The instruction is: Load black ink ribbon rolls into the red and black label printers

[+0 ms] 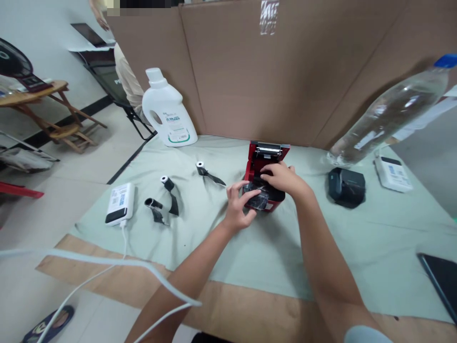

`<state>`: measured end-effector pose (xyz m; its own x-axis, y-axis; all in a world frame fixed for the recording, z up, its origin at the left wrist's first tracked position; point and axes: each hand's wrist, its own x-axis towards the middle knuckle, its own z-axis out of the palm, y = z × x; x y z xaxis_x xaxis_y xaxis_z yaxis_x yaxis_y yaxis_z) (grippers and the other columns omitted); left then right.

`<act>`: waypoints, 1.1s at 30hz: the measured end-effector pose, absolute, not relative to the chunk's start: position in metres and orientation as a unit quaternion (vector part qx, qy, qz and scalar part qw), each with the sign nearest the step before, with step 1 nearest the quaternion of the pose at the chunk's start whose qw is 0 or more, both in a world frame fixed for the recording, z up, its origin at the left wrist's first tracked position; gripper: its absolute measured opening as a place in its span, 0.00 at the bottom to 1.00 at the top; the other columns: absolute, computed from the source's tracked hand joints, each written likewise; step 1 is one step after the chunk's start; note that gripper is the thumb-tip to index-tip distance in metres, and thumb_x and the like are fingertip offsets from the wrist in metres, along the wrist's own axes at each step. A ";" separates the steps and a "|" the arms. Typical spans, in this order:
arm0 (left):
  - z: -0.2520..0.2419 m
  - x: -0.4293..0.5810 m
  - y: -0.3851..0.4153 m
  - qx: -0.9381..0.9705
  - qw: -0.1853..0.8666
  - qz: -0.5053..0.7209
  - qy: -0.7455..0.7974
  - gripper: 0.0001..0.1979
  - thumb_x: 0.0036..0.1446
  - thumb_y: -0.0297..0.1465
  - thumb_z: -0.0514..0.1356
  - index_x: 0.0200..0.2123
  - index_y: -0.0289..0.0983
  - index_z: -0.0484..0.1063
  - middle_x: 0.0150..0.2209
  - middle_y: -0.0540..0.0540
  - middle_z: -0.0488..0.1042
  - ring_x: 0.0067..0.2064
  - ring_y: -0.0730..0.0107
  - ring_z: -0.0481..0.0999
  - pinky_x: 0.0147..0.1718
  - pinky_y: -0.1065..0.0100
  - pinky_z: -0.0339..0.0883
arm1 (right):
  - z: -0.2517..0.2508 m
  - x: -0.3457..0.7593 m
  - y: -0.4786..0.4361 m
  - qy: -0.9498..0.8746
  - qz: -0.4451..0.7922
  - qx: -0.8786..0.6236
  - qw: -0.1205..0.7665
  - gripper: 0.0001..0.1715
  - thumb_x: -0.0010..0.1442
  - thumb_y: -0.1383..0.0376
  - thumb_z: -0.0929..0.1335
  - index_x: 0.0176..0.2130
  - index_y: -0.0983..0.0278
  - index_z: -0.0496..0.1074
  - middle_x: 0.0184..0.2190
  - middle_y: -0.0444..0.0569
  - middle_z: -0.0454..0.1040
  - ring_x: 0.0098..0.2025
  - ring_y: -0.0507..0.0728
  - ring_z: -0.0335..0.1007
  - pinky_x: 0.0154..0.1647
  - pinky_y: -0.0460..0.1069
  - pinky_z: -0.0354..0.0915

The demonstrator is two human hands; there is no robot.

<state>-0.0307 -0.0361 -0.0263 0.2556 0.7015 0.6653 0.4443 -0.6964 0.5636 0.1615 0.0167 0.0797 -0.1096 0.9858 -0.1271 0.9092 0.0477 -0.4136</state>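
On the tabletop (200, 245), a little in from the middle of the far edge, a red box (254, 167) with its lid (268, 150) raised at the back (a shiny bar across the inside). At the box's near face, a glossy black piece (257, 201). Against that piece, from the left, the left hand (238, 205), loosely curved, thumb and fingers apart; impossible to tell whether gripping or only touching. Over the box from the right, the right hand (282, 178), fingers bent down into the cavity, fingertips partly hidden; hold impossible to tell.

Left of the box, three dark rolls (167, 182) trailing loose strips, one nearer the far edge, two further left. Near the left edge, a power bank (120, 200) with a white cable (124, 240) plugged in. By the far left corner, a white jug (169, 114), upright. Towards the far right corner, a clear bottle (389, 112) (blue cap), a black case (347, 187) and a white device (392, 172). At the right edge, a dark tablet (441, 278), cut off by the view. Along the far edge, upright cardboard (243, 71).
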 end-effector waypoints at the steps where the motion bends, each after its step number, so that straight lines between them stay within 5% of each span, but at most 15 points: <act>1: -0.027 -0.031 -0.036 0.778 0.123 0.493 0.368 0.24 0.51 0.28 0.59 0.52 0.44 0.77 0.59 0.40 0.62 0.60 0.50 0.61 0.59 0.51 0.58 | 0.086 0.168 0.014 -0.717 0.222 -0.651 0.111 0.14 0.65 0.58 0.65 0.43 0.58 0.79 0.45 0.50 0.80 0.53 0.66 0.67 0.58 0.63 0.55; 4: -0.031 -0.030 -0.034 0.773 0.096 0.505 0.373 0.18 0.55 0.27 0.59 0.48 0.44 0.80 0.57 0.41 0.63 0.59 0.53 0.62 0.57 0.53 0.60 | 0.095 0.189 0.011 -0.680 0.231 -0.658 0.225 0.19 0.65 0.51 0.65 0.36 0.61 0.77 0.37 0.49 0.79 0.43 0.62 0.71 0.52 0.58 0.61; 7: -0.034 -0.028 -0.032 0.775 0.066 0.518 0.357 0.15 0.59 0.25 0.60 0.45 0.45 0.81 0.56 0.41 0.63 0.58 0.56 0.63 0.56 0.55 0.61 | 0.087 0.198 0.024 -0.593 0.145 -0.680 0.406 0.17 0.65 0.52 0.64 0.40 0.61 0.74 0.40 0.50 0.77 0.42 0.59 0.70 0.49 0.55 0.63; 10: -0.034 -0.027 -0.032 0.777 0.040 0.534 0.330 0.15 0.61 0.24 0.59 0.44 0.46 0.81 0.54 0.42 0.63 0.56 0.58 0.64 0.55 0.56 0.61 | 0.076 0.195 0.039 -0.570 0.172 -0.642 0.483 0.16 0.66 0.54 0.62 0.41 0.61 0.71 0.38 0.49 0.75 0.39 0.57 0.70 0.45 0.52 0.65; 14: -0.033 -0.027 -0.033 0.779 0.015 0.550 0.301 0.15 0.62 0.23 0.58 0.44 0.46 0.82 0.52 0.42 0.64 0.55 0.59 0.64 0.56 0.56 0.61 | 0.082 0.198 0.033 -0.638 0.224 -0.628 0.386 0.15 0.62 0.55 0.64 0.32 0.62 0.71 0.29 0.47 0.72 0.36 0.57 0.68 0.44 0.54 0.66; 17: -0.033 -0.027 -0.035 0.783 0.004 0.549 0.291 0.16 0.61 0.24 0.59 0.44 0.47 0.81 0.52 0.42 0.64 0.55 0.58 0.65 0.56 0.55 0.61 | 0.089 0.205 0.017 -0.735 0.255 -0.585 0.229 0.12 0.55 0.59 0.69 0.40 0.60 0.77 0.42 0.50 0.74 0.47 0.62 0.70 0.55 0.58 0.65; 19: -0.033 -0.026 -0.036 0.783 0.000 0.548 0.295 0.17 0.60 0.24 0.59 0.46 0.48 0.80 0.53 0.42 0.65 0.56 0.58 0.65 0.57 0.55 0.61 | 0.090 0.207 0.010 -0.743 0.254 -0.593 0.177 0.25 0.53 0.60 0.71 0.52 0.57 0.76 0.54 0.53 0.70 0.58 0.66 0.66 0.62 0.61 0.62; 23: -0.032 -0.026 -0.034 0.764 0.027 0.548 0.340 0.23 0.59 0.30 0.60 0.59 0.44 0.71 0.60 0.38 0.64 0.60 0.52 0.64 0.58 0.52 0.60 | 0.086 0.208 0.009 -0.694 0.269 -0.650 0.151 0.51 0.53 0.55 0.73 0.71 0.57 0.56 0.69 0.57 0.54 0.68 0.71 0.56 0.68 0.63 0.58; 28: -0.032 -0.027 -0.028 0.744 0.075 0.536 0.391 0.33 0.64 0.38 0.55 0.70 0.40 0.53 0.64 0.34 0.65 0.64 0.50 0.62 0.63 0.49 0.55 | 0.085 0.211 0.012 -0.623 0.402 -0.652 0.157 0.60 0.52 0.52 0.74 0.74 0.52 0.46 0.73 0.56 0.52 0.64 0.72 0.64 0.58 0.64 0.69; 33: -0.026 -0.027 -0.023 0.763 0.094 0.507 0.390 0.28 0.68 0.39 0.49 0.68 0.40 0.56 0.60 0.37 0.71 0.58 0.53 0.68 0.59 0.54 0.58 | 0.078 0.215 0.013 -0.579 0.478 -0.635 0.181 0.64 0.49 0.52 0.77 0.73 0.47 0.44 0.71 0.57 0.56 0.59 0.71 0.69 0.46 0.61 0.76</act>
<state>-0.0269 -0.0232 -0.0261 0.1813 0.6910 0.6997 0.5003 -0.6774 0.5393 0.2146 0.0135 0.0785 -0.1267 0.9091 -0.3968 0.5628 -0.2635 -0.7835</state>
